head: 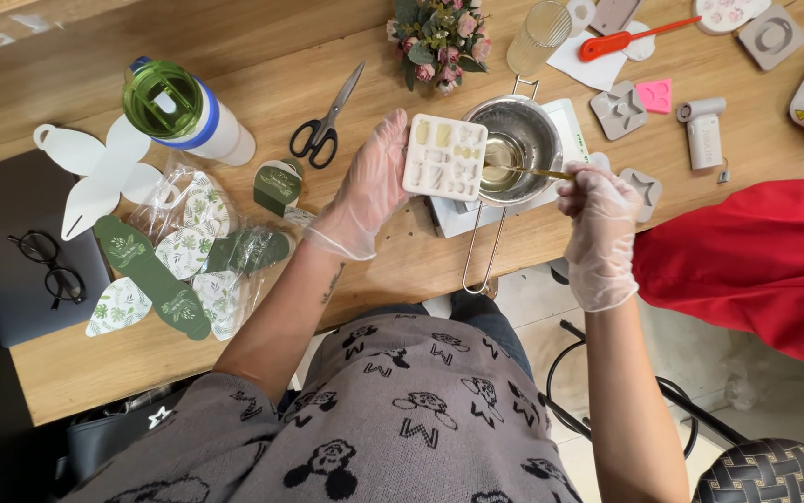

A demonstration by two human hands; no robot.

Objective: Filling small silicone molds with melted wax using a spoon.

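L hand, gloved: clamped on white mould, held at left rim of steel pot. R hand, gloved: pinched on gold spoon, tip inside pot. Scissors well left of pot.

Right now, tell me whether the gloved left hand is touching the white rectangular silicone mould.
Touching. The head view shows the gloved left hand gripping the white rectangular silicone mould by its left edge, fingers wrapped over it, holding it above the table.
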